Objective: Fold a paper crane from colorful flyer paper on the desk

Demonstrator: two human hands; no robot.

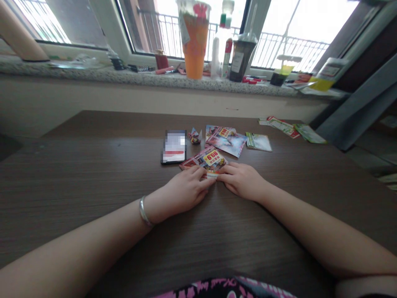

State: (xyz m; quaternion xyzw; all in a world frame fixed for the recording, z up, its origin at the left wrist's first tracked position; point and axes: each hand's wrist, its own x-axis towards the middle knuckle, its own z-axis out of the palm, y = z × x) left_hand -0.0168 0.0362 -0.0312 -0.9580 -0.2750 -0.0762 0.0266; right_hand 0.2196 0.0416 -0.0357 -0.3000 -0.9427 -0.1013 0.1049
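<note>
Through the head camera I look down on a brown tabletop [77,174] with both hands meeting near its middle. Under them lies the paper [214,157], a printed piece with a yellow label that reads upside down from here. My left hand [184,190] comes in from the left, a silver bangle [143,211] on its wrist, its fingers laid over the near left part of the paper. My right hand [243,180] has its bent fingertips on the paper's right end, the fingers of the two hands almost meeting at the near edge. Both touch the paper; whether either one pinches it or only presses it down, I cannot tell.

Just beyond the left hand is a phone [174,145], its screen blurred out. To the right of the phone stands a small folded piece [195,137] with pointed tips. Behind the paper I see overlapping sheets [231,142], with a pale card [259,142] beside them and some leaflets [283,126] farther right. On the speckled sill [139,78] by the window stand an orange cup [194,54] and a dark cup [240,60].
</note>
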